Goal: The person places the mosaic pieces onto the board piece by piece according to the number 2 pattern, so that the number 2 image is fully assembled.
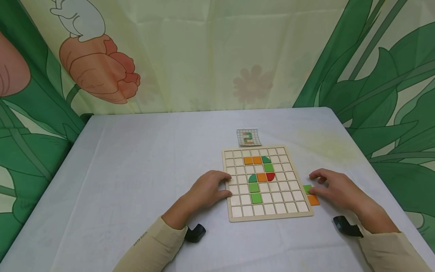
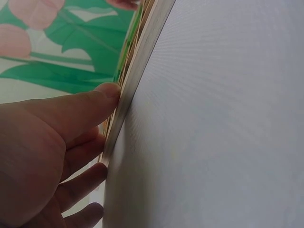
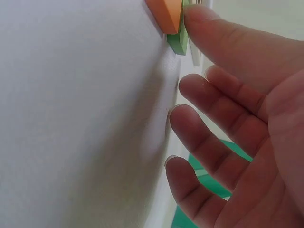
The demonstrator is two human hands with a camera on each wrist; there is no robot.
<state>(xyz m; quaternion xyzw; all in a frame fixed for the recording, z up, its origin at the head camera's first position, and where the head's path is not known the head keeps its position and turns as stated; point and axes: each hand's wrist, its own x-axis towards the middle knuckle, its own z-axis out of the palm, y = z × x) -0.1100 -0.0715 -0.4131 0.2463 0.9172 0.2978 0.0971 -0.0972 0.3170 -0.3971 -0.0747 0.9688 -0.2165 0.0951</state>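
Observation:
A wooden grid board (image 1: 282,186) with white squares lies on the table. Orange, green, teal and red tiles (image 1: 257,160) fill some squares; a few are quarter rounds. My left hand (image 1: 206,189) rests against the board's left edge, its thumb (image 2: 105,92) touching the rim and its fingers relaxed. Just off the right edge lie a loose green tile (image 1: 307,188) and a loose orange tile (image 1: 313,200). Over these my right hand (image 1: 340,190) is spread, its thumb (image 3: 202,16) right at the green tile and the other fingers loosely bent around nothing.
Behind the board is a small printed card (image 1: 249,137) showing a coloured grid pattern. A white cloth covers the table (image 1: 136,170). A patterned curtain (image 1: 190,56) hangs along the back and sides. Black wrist cameras (image 1: 346,226) sit below both hands.

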